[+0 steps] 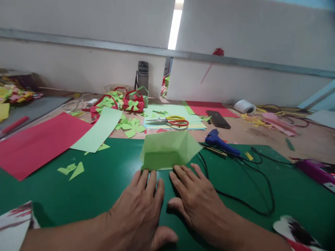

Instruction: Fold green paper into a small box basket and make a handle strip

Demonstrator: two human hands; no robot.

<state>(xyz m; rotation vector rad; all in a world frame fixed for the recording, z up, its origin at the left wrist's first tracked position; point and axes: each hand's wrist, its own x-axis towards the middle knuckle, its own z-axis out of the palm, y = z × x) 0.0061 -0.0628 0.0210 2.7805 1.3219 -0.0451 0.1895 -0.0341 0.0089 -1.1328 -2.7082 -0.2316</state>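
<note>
A light green sheet of paper (162, 153) with folds in it stands partly raised on the green mat (110, 184), its near edge toward me. My left hand (142, 198) lies palm down, with its fingertips at the paper's near left edge and its thumb apart. Palm down too, my right hand (195, 193) has its fingers stretched to the near right edge, thumb out to the side. Neither hand grips the paper. Behind it, scissors (170, 121) with yellow and red handles rest on a stack of pale paper (170, 109).
A blue glue gun (221, 142) lies right of the paper, its black cord looping across the mat. Red paper (44, 139) and green scraps (75, 170) are at left. Farther back are small red baskets (133, 103), a bottle (142, 76) and a phone (218, 119).
</note>
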